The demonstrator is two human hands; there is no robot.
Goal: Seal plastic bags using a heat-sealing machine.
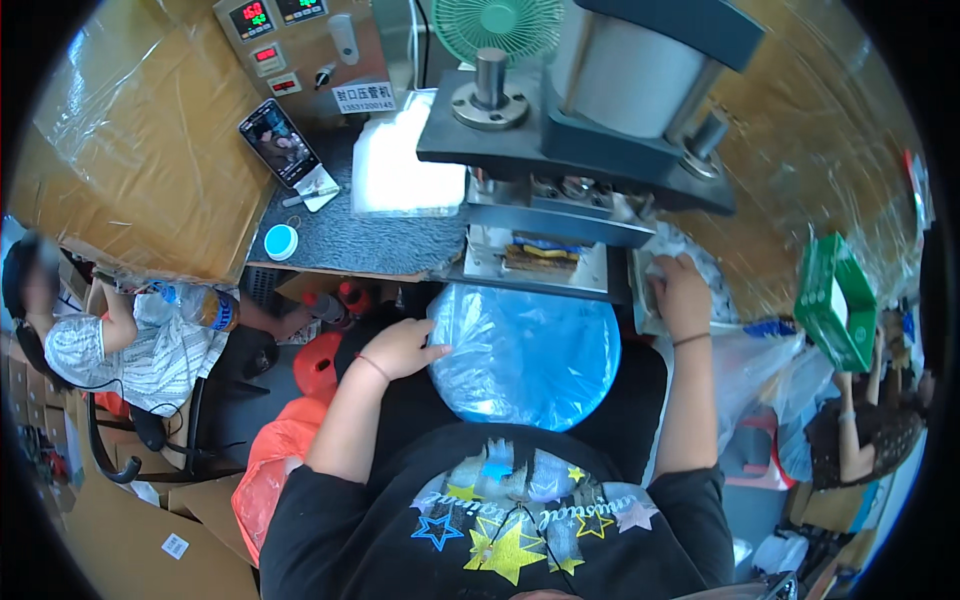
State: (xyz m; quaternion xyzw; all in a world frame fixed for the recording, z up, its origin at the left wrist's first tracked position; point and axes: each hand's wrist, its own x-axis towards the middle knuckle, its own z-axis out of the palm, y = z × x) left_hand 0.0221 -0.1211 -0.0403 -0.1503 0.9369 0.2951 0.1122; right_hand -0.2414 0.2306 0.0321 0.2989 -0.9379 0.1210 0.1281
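On my lap sits a round blue basin [575,365], with clear plastic film over its left part. My left hand [398,348] lies at the basin's left rim, thumb stretched over the edge and fingers loosely extended. On the right, my right hand [684,298] reaches into a tray [645,290] beside the press, over some whitish translucent pieces [690,248]. Its fingers are bent inward, and what they hold, if anything, is hidden. Ahead of the basin stands a press machine [570,140], with a metal lower block [540,262] carrying brownish strips under its head.
A phone [280,145] leans on a stand by a round turquoise-lidded jar [281,242]. A stack of clear bags [410,165], a control box [310,60] and a green fan [497,25] stand behind. Tall cardboard flanks both sides. A green box [838,305] and co-workers are farther out.
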